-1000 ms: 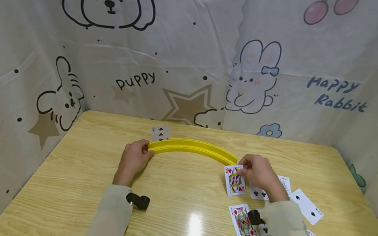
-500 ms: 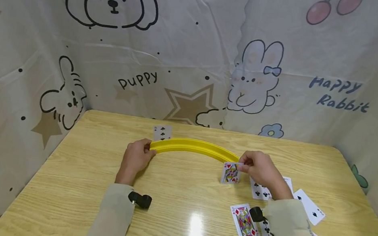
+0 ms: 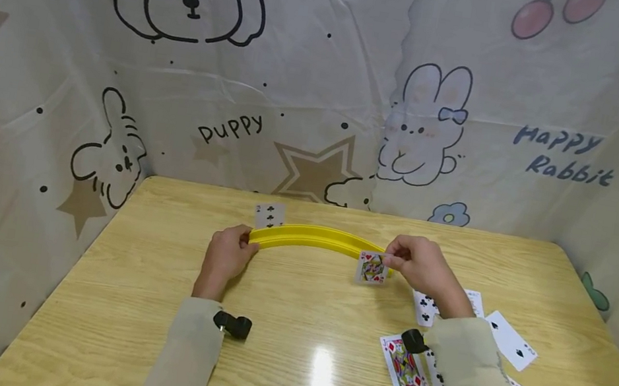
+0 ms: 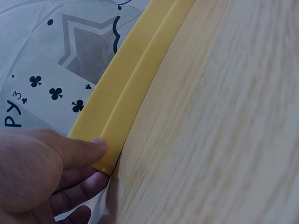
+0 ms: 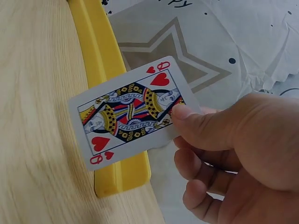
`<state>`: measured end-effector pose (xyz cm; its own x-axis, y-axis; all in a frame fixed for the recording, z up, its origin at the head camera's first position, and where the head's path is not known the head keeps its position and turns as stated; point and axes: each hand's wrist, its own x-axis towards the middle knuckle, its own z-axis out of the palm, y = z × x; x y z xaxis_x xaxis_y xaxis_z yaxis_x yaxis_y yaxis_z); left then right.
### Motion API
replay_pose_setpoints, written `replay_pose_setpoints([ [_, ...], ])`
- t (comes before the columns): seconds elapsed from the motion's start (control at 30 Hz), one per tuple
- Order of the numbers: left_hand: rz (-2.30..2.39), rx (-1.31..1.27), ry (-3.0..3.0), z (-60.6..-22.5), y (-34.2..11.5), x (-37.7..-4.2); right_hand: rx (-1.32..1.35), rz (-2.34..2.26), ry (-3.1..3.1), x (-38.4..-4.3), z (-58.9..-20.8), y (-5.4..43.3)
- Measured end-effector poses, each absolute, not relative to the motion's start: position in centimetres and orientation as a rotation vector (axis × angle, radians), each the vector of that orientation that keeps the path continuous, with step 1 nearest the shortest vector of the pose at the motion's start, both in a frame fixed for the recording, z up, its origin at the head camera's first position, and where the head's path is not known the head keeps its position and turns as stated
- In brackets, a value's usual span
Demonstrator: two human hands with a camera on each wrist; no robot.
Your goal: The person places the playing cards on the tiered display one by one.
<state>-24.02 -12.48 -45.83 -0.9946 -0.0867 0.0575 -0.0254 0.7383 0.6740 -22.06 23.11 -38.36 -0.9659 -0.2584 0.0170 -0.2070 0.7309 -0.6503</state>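
A curved yellow card holder point(image 3: 311, 237) lies across the far part of the table. My left hand point(image 3: 226, 259) grips its left end, thumb on top and fingers beneath in the left wrist view. The three of clubs point(image 3: 269, 214) stands upright in the holder near that end, its lower part hidden. Between thumb and fingers, my right hand point(image 3: 423, 270) pinches the queen of hearts point(image 5: 131, 113). This card is in front of the holder's right end and covers part of it; whether they touch I cannot tell.
On the wooden table point(image 3: 162, 211) at the right, a jack of diamonds point(image 3: 404, 366), a two of spades point(image 3: 511, 340) and several other cards lie face up, some hidden under my right arm. A patterned cloth point(image 3: 327, 75) hangs behind the table.
My right hand has carried the queen of hearts up and left, and the card has turned more upright. The left hand keeps its grip on the holder. The head view has shifted slightly.
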Motion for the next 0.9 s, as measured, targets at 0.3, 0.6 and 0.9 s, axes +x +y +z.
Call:
replay_pose_setpoints([
  [0.3, -1.114, 0.091, -2.840, -45.8, -12.5, -24.1, -0.433, -1.116, 2.899, -22.9, -38.7, 21.7],
  [0.6, -1.119, 0.092, -2.848, -45.9, -12.6, -24.2, -0.426, -1.179, 2.891, -23.6, -38.7, 20.1],
  [0.9, -1.124, 0.078, -2.842, -45.8, -12.7, -24.1, -0.427, -1.218, 2.870, -24.4, -38.9, 18.7],
])
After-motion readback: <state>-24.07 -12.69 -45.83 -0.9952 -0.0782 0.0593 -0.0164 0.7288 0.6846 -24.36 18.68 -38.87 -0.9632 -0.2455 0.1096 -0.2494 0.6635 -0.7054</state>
